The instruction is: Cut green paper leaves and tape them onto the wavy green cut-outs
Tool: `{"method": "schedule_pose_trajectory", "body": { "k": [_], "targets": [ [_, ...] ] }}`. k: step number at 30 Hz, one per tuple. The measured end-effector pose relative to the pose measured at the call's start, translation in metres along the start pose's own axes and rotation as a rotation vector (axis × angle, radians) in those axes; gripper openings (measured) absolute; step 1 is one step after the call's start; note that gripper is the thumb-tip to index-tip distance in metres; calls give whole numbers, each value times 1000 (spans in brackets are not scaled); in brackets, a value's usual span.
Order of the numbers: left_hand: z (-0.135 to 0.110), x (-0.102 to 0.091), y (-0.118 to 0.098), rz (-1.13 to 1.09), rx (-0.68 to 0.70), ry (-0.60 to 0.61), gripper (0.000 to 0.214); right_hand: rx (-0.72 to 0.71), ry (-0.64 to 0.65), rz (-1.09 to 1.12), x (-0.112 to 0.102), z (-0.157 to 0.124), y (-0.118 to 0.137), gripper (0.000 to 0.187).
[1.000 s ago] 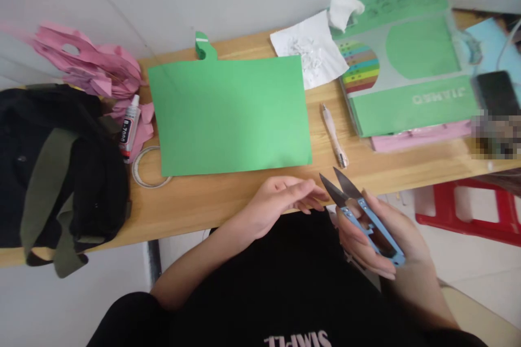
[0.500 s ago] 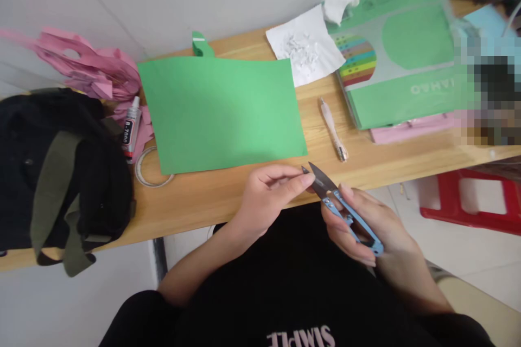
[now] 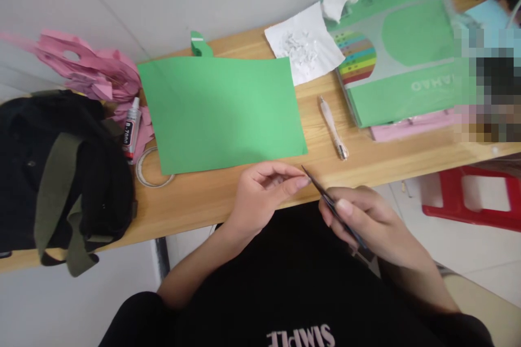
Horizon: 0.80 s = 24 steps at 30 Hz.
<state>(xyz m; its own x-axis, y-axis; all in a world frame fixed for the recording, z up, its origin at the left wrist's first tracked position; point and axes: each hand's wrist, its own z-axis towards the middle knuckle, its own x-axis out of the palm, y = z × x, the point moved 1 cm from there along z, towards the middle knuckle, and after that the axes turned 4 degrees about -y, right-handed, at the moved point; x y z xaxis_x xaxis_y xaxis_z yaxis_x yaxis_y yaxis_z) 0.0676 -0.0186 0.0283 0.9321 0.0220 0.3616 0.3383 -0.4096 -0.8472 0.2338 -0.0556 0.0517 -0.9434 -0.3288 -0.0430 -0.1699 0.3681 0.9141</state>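
My right hand (image 3: 368,222) grips a pair of thread snips (image 3: 324,192), whose dark blades are turned edge-on and point up and left. Close to the blade tips, my left hand (image 3: 264,195) has its thumb and fingertips pinched together; whatever they may hold is too small to make out. Both hands are over the front edge of the wooden table. Just beyond them lies a sheet of green paper (image 3: 223,114). A pen (image 3: 332,127) rests to the right of that sheet.
White scraps sit on a white paper (image 3: 303,43) near the wall. A green paper pack (image 3: 411,54) lies right. On the left are a black bag (image 3: 61,173), pink paper pieces (image 3: 89,65), a glue tube (image 3: 131,130) and a tape roll (image 3: 140,171). A red stool (image 3: 443,195) stands below.
My right hand has rolled the snips from a flat view, with blades apart and blue handles showing, to edge-on. My left hand has shifted slightly left, still pinched.
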Motion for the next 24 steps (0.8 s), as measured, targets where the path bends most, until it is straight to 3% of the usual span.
{"method": "schedule_pose_trajectory", "body": {
  "k": [4, 8, 16, 20, 22, 24],
  "targets": [
    [-3, -2, -8, -23, 0, 112, 9, -222, -164, -402, -7, -4, 14, 32],
    [-8, -5, -12, -12, 13, 168, 8, -294, -209, -546, -7, -9, 22, 31],
    [-11, -8, -10, 1, -17, 65, 7, -292, -250, -608, -1, -7, 23, 34],
    [-14, -9, -10, 41, -112, 210, 14, -291, -320, -609, 5, -3, 21, 32],
    [-13, -9, -11, 75, -63, 263, 15, -283, -366, -603, 9, 1, 20, 30],
    [-12, -8, -15, 173, 56, 224, 14, -279, -356, -564, 13, 5, 20, 27]
  ]
}}
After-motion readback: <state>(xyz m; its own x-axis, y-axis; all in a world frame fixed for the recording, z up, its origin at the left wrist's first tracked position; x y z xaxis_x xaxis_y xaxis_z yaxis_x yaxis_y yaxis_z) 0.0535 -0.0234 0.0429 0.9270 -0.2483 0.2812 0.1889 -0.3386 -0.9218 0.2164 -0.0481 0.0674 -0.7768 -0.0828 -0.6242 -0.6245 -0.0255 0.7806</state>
